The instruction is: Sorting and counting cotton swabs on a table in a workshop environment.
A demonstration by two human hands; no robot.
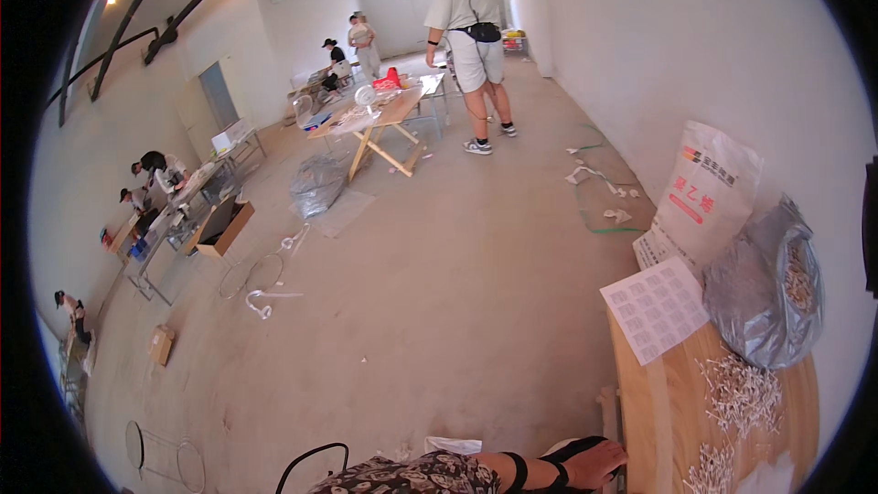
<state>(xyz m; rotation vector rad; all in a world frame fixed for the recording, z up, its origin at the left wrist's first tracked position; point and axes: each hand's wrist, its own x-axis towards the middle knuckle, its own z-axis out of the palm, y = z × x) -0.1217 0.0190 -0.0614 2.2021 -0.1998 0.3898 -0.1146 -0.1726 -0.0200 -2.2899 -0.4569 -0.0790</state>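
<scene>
At the lower edge my left hand (596,463) rests beside the near edge of a wooden table (645,402). Its forearm wears black straps below a dark patterned sleeve. The fingers bend away from view, so whether they hold anything is hidden. On the table lie loose piles of small white sticks, like cotton swabs (741,398). A sheet printed with a grid of small blocks (655,309) hangs slightly over the far edge. Next to it a grey plastic bag (754,311) gapes, with more such sticks inside. My right hand is out of view.
A white woven sack (702,192) stands against the right wall. Green strap and scraps (617,216) litter the floor nearby. Farther off, a person (468,27) stands beside a folding table (393,114). Cartons (224,227), a stool (165,453) and several people at tables are on the left.
</scene>
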